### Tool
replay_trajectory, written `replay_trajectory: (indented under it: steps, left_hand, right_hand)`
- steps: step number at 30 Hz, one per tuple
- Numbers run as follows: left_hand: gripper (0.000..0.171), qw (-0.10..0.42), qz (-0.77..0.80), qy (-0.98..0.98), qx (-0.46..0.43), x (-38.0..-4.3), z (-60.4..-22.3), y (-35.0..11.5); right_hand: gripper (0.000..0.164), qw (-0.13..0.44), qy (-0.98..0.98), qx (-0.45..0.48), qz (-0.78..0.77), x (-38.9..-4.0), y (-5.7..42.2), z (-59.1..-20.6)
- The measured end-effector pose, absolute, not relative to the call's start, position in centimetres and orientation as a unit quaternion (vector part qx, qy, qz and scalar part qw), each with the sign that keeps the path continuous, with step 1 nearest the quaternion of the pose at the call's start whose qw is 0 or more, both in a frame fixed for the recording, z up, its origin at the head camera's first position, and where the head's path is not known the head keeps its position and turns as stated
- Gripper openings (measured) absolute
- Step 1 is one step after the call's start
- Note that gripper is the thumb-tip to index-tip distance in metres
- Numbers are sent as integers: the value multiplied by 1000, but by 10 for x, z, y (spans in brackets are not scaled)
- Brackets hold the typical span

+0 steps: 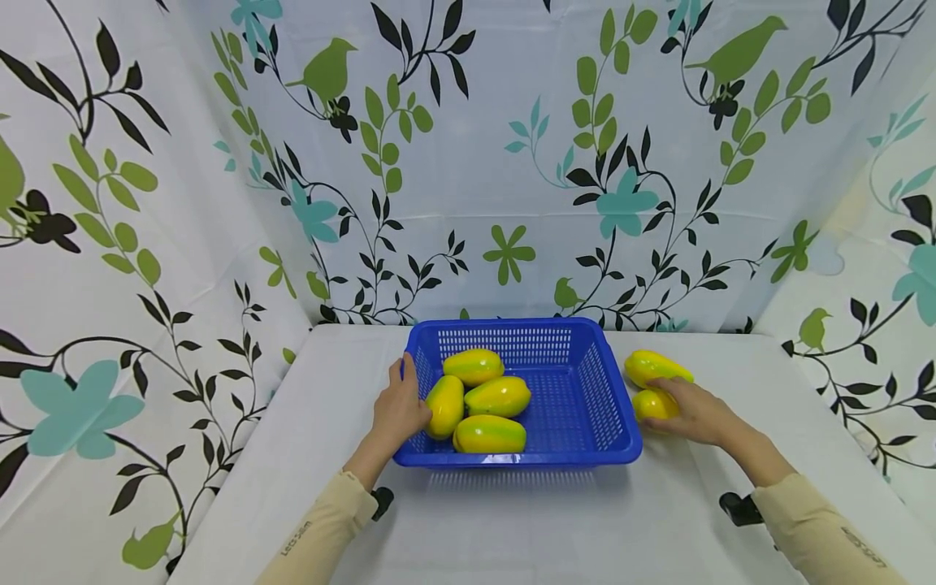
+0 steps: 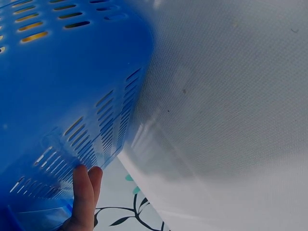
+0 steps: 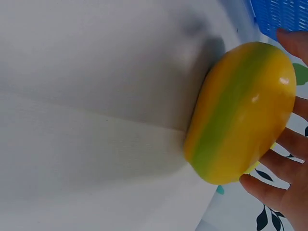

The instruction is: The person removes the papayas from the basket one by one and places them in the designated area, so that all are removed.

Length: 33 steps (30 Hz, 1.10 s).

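A blue plastic basket (image 1: 578, 390) with slotted sides stands on the table, several yellow-green papayas (image 1: 498, 396) lying in its left half. At its left side, my left hand (image 1: 398, 410) grips the rim. The left wrist view shows fingers (image 2: 83, 192) against the slotted outer wall. Right of the basket, my right hand (image 1: 691, 410) holds a papaya (image 3: 243, 113), the thumb on one side and spread fingers along the other. Another papaya (image 1: 654, 367) lies just behind that one, outside the basket.
The white table (image 1: 512, 536) extends in front of the basket and to both sides. A patterned curtain (image 1: 468, 162) with leaves, flowers and birds hangs behind the table and along both sides. Inside the basket, the right half shows bare blue floor.
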<state>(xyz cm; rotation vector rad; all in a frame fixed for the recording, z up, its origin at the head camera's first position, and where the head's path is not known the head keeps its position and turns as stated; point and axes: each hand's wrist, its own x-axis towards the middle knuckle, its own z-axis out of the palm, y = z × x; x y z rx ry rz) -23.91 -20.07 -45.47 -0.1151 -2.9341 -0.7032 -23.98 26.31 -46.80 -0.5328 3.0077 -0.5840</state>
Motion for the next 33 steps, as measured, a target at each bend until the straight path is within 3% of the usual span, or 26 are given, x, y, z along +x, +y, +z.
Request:
replay_trajectory:
  steps: [12, 33]
  left_hand:
    - [86, 56, -232, -970, -40, -238, -455, -202]
    - [88, 61, -240, -968, -38, -237, -453, -201]
  right_hand:
    - [67, -12, 966, -185, -179, -248, 244, -438]
    - [60, -25, 951, -262, -161, -272, 165, -385]
